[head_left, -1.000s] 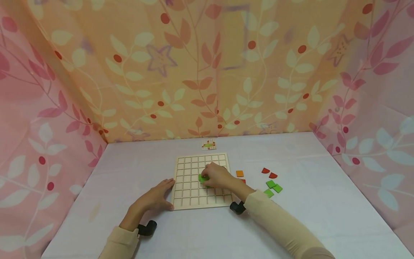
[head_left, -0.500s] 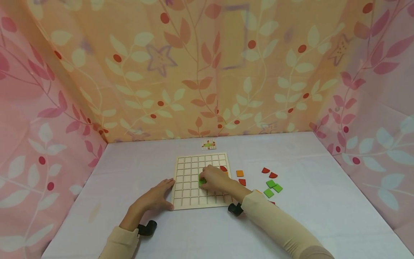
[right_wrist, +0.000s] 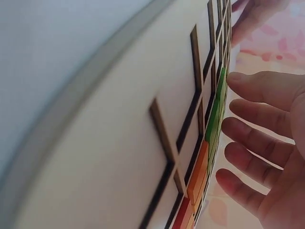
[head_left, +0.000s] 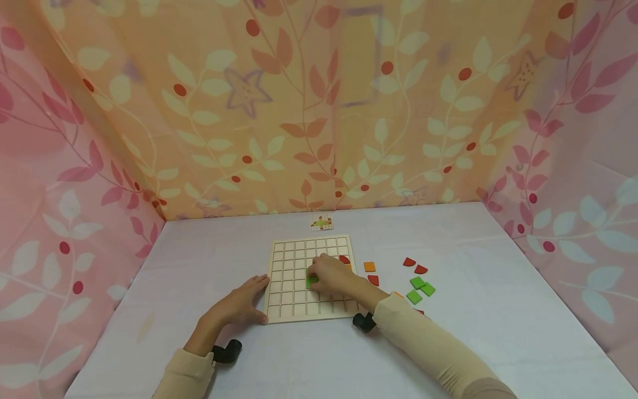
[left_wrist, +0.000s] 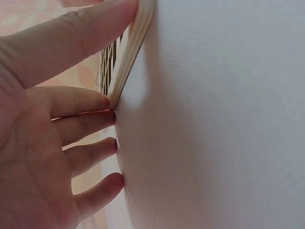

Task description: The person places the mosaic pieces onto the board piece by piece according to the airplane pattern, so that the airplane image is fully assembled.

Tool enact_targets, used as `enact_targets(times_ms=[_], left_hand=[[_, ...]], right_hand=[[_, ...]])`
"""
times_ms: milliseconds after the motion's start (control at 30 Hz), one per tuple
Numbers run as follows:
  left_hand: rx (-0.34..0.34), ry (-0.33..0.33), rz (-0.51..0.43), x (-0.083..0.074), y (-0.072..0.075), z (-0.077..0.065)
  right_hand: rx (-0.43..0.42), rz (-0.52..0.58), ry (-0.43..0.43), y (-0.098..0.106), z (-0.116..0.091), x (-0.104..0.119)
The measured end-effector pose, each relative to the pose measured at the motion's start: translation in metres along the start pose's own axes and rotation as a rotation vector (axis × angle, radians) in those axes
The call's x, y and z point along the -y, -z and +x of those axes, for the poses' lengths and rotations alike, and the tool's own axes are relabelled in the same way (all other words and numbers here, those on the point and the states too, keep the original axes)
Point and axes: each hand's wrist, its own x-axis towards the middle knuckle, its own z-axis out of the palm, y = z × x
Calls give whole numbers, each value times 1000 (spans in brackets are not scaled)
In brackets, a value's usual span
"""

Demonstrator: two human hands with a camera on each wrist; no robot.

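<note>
A light wooden grid board [head_left: 287, 302] lies flat on the white table. Against its left edge rests my left hand [head_left: 239, 303], thumb and fingertips touching the wood [left_wrist: 128, 57]. My right hand [head_left: 336, 275] is over the middle of the board. In the right wrist view its fingers are loosely extended, fingertips at the green square tiles [right_wrist: 217, 112] set in the grid. An orange tile [right_wrist: 198, 172] and a red tile [right_wrist: 182, 214] adjoin them. A red quarter-circle tile [head_left: 344, 259] shows beyond the right hand, which hides part of the pattern.
Right of the board lie an orange square [head_left: 369, 267], a red piece [head_left: 373, 281], two red quarter-circles [head_left: 409, 262] and several green squares [head_left: 427, 289]. More pieces [head_left: 420, 312] show partly beside the right sleeve. A patterned card [head_left: 321, 221] lies behind the board.
My right hand has shifted slightly over the green tiles, uncovering the red quarter-circle on the board and pieces beside the sleeve. During the last half second it barely moves. My left hand stays put.
</note>
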Motion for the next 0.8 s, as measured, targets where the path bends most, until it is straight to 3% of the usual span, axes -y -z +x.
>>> enact_targets(times_ms=[800], left_hand=[[-7, 1, 12, 1, -1, 0]], right_hand=[[-91, 208, -1, 30, -41, -26]])
